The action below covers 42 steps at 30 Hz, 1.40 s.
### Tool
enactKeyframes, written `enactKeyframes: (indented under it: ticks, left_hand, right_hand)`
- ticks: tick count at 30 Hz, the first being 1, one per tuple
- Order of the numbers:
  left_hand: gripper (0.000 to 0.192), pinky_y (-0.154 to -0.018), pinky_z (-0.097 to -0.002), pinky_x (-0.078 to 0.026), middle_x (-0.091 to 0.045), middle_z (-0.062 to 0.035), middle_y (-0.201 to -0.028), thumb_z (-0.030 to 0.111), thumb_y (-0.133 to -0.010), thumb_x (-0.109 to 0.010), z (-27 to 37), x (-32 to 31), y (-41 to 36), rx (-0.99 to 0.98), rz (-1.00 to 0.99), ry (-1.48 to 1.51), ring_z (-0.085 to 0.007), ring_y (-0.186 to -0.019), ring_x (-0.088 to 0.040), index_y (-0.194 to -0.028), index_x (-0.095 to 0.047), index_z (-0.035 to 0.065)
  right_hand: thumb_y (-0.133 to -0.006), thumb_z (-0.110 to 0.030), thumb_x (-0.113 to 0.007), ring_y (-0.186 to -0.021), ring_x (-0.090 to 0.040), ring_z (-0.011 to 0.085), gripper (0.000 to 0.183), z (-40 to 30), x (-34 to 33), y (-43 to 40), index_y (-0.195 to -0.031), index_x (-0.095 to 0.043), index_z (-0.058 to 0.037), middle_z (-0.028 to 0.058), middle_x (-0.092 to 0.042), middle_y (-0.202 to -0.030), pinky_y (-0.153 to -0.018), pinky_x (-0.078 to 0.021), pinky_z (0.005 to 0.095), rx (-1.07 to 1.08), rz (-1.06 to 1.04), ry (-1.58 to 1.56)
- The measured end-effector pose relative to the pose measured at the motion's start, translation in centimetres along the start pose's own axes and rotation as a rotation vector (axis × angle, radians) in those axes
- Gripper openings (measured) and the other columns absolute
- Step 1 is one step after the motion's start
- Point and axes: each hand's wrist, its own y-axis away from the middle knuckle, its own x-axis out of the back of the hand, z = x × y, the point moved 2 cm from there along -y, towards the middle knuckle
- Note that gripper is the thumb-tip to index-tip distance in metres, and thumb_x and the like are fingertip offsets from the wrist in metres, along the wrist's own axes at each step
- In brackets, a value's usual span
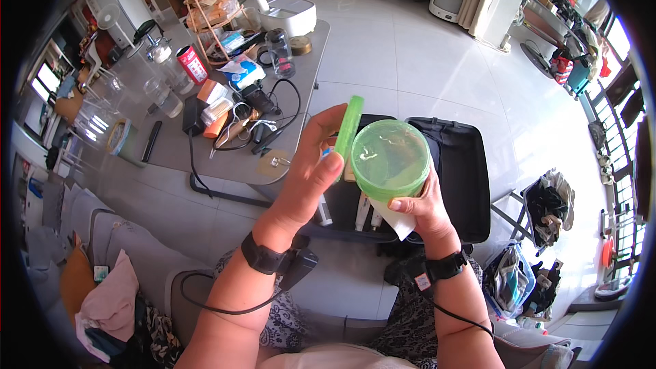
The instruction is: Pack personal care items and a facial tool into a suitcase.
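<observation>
A round green lid [350,130] stands nearly on edge in my left hand [315,164], thumb on one side and fingers behind it. Just to its right, my right hand [423,205] grips a green translucent plastic jar [390,156]. Its round top faces the camera and looks covered by a clear film or inner cover; whether it is sealed I cannot tell. A white piece of paper or label [400,221] hangs below the jar. Beneath both hands lies an opened black suitcase [458,179], with white tube-like items [363,212] in its left half, partly hidden by the jar and my hands.
A grey table [307,107] at the left holds cables, a tissue pack [242,72], glass jars and a wicker rack [212,15]. A grey sofa [138,241] with cushions is at lower left. Clothes fill a folding stand [551,210] and a plastic bin [511,279] at right.
</observation>
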Motion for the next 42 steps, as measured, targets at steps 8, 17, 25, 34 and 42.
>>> enactKeyframes:
  ticks: [8, 17, 25, 34, 42]
  left_hand:
    - [0.079, -0.109, -0.0397, -0.034, -0.047, -0.0133, -0.139, 0.052, -0.087, -0.067, -0.2, 0.3, -0.1, -0.068, -0.077, -0.285, -0.0252, -0.13, -0.045, -0.144, -0.04, 0.0037]
    - [0.069, -0.108, -0.0389, -0.036, -0.048, -0.0164, -0.141, 0.046, -0.09, -0.065, 0.1, 0.4, -0.1, -0.17, -0.057, -0.421, -0.0294, -0.129, -0.047, -0.141, -0.047, 0.003]
    - [0.081, -0.107, -0.034, -0.034, -0.05, -0.0132, -0.137, 0.057, -0.093, -0.053, 0.5, 0.1, 0.0, -0.093, 0.064, -0.108, -0.0189, -0.123, -0.047, -0.145, -0.038, -0.0033]
    - [0.083, -0.107, -0.0344, -0.033, -0.05, -0.0129, -0.135, 0.059, -0.091, -0.056, 0.4, 0.0, 0.0, -0.091, 0.05, -0.132, -0.0195, -0.124, -0.046, -0.144, -0.039, -0.0025]
    - [0.077, -0.107, -0.0371, -0.034, -0.048, -0.0131, -0.14, 0.048, -0.089, -0.064, -0.2, 0.3, -0.1, -0.169, 0.017, -0.195, -0.0218, -0.126, -0.046, -0.144, -0.041, -0.0003]
  right_hand:
    - [-0.055, -0.018, -0.096, -0.131, -0.044, 0.0231, 0.117, 0.4, -0.3, -0.1, -0.148, -0.027, -0.0016, 0.0107, -0.046, -0.139, -0.112, -0.0339, 0.0369, 0.029, -0.025, 0.094]
    - [-0.055, -0.016, -0.096, -0.133, -0.042, 0.0234, 0.119, 0.7, -1.4, -0.1, -0.15, -0.025, -0.0045, 0.0096, -0.045, -0.14, -0.113, -0.0335, 0.0374, 0.014, -0.044, 0.044]
    - [-0.051, -0.014, -0.096, -0.132, -0.043, 0.0231, 0.12, 0.9, -0.6, 0.1, -0.149, -0.027, -0.0062, 0.0086, -0.045, -0.139, -0.112, -0.0352, 0.0385, -0.024, -0.038, -0.089]
    - [-0.05, -0.015, -0.097, -0.131, -0.043, 0.0227, 0.122, 0.6, -0.9, 0.1, -0.149, -0.026, -0.0063, 0.0083, -0.045, -0.139, -0.112, -0.0355, 0.0379, -0.037, -0.033, -0.112]
    - [-0.053, -0.016, -0.097, -0.135, -0.04, 0.0224, 0.122, 1.0, -0.9, 0.0, -0.15, -0.024, -0.0067, 0.0084, -0.042, -0.142, -0.114, -0.033, 0.0383, -0.025, -0.051, -0.06]
